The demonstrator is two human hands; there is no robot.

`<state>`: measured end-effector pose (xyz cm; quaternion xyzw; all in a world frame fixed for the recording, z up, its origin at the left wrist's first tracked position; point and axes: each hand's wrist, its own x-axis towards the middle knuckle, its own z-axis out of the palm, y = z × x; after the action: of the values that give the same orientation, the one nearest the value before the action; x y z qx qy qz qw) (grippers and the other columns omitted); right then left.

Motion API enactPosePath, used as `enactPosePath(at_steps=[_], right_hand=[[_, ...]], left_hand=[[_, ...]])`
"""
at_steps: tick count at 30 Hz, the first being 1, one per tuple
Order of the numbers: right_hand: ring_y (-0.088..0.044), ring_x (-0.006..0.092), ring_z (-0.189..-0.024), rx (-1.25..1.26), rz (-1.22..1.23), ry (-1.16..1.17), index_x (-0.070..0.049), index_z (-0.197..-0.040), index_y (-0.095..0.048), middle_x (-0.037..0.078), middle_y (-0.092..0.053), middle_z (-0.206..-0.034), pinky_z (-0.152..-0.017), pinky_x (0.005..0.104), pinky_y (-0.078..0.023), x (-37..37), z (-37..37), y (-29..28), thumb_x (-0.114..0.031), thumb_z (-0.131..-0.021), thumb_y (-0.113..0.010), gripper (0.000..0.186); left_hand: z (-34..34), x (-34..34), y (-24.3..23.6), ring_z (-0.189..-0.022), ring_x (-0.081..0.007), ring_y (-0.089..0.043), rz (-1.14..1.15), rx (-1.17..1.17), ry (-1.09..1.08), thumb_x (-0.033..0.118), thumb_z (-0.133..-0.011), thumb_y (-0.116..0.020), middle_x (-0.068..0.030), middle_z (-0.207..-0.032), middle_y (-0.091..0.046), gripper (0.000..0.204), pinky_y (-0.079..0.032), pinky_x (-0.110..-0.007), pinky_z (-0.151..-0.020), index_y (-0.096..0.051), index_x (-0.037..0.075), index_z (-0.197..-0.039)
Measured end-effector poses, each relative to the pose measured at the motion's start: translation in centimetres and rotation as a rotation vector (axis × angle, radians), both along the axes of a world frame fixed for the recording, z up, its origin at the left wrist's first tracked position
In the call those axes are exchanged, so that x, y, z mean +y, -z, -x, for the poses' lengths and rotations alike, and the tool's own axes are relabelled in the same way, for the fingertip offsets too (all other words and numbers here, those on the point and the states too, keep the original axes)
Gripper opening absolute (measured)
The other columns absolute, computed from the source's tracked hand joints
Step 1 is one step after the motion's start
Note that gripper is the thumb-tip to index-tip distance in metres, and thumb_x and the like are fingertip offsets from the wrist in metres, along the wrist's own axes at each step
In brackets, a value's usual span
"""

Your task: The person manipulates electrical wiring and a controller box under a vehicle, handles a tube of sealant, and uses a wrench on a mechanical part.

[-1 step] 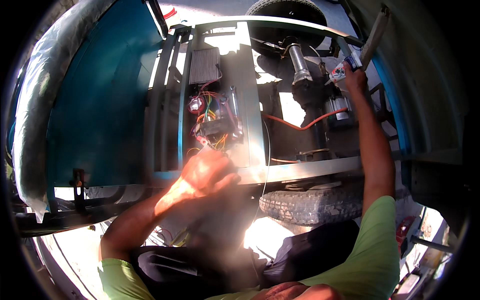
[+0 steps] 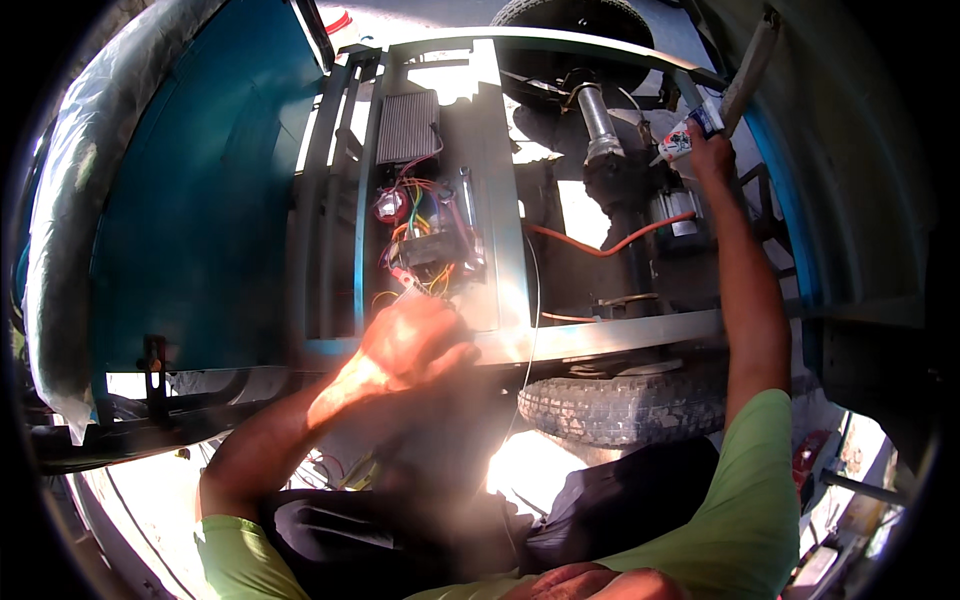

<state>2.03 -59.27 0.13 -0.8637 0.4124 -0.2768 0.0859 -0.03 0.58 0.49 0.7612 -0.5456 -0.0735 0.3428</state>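
My left hand (image 2: 418,340) is closed at the near rail of the metal frame (image 2: 610,338). From its fingertips a small red piece (image 2: 404,278) sticks out among the thin coloured wires (image 2: 418,205); its kind is unclear. Just beyond sits a dark box (image 2: 428,254) with wires around it, and a red round part (image 2: 391,205) beside them. At the far right, my right hand (image 2: 711,155) grips a white squeeze tube (image 2: 677,143) with blue and red print, its narrow nozzle pointing left and down, above the axle area.
A finned metal controller box (image 2: 409,128) lies beyond the wires. An orange cable (image 2: 600,252) crosses to a silver motor (image 2: 678,214) beside the axle (image 2: 632,235). Tyres stand at the near side (image 2: 622,410) and far side (image 2: 575,14). A teal panel (image 2: 205,200) rises at left.
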Motion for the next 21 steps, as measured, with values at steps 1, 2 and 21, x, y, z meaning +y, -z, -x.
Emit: enactPosePath(at_steps=[1, 2, 21], right_hand=[[-0.071, 0.0463, -0.104, 0.004, 0.003, -0.002, 0.0, -0.099, -0.078, 0.028, -0.074, -0.104, -0.09, 0.0517, -0.054, -0.2, 0.0, -0.1, -0.07, -0.089, -0.064, 0.073], [-0.07, 0.0465, -0.104, 0.007, 0.007, -0.004, 0.0, -0.099, -0.078, 0.027, -0.075, -0.103, -0.091, 0.052, -0.054, -0.4, -0.1, -0.2, -0.071, -0.089, -0.064, 0.073], [-0.067, 0.0405, -0.118, -0.221, 0.051, -0.039, -0.004, -0.125, -0.074, 0.024, -0.072, -0.124, -0.102, 0.0457, -0.05, -0.9, -0.6, -2.0, -0.073, -0.088, -0.063, 0.079]], left_hand=[[-0.1, 0.0, 0.0, -0.078, -0.0339, -0.062, -0.022, -0.007, -0.001, 0.014, -0.083, -0.082, -0.0144, -0.084, -0.061, 0.023, -0.051, -0.044, -0.069, -0.07, 0.001, -0.097], [-0.1, -0.1, -0.1, -0.079, -0.0339, -0.062, -0.014, -0.013, -0.003, 0.014, -0.083, -0.082, -0.0144, -0.084, -0.062, 0.023, -0.051, -0.044, -0.069, -0.07, 0.001, -0.097], [-0.2, -0.2, 0.2, -0.081, -0.0354, -0.065, -0.027, -0.001, 0.014, 0.011, -0.081, -0.082, -0.0157, -0.088, -0.065, 0.024, -0.053, -0.043, -0.072, -0.07, 0.001, -0.099]])
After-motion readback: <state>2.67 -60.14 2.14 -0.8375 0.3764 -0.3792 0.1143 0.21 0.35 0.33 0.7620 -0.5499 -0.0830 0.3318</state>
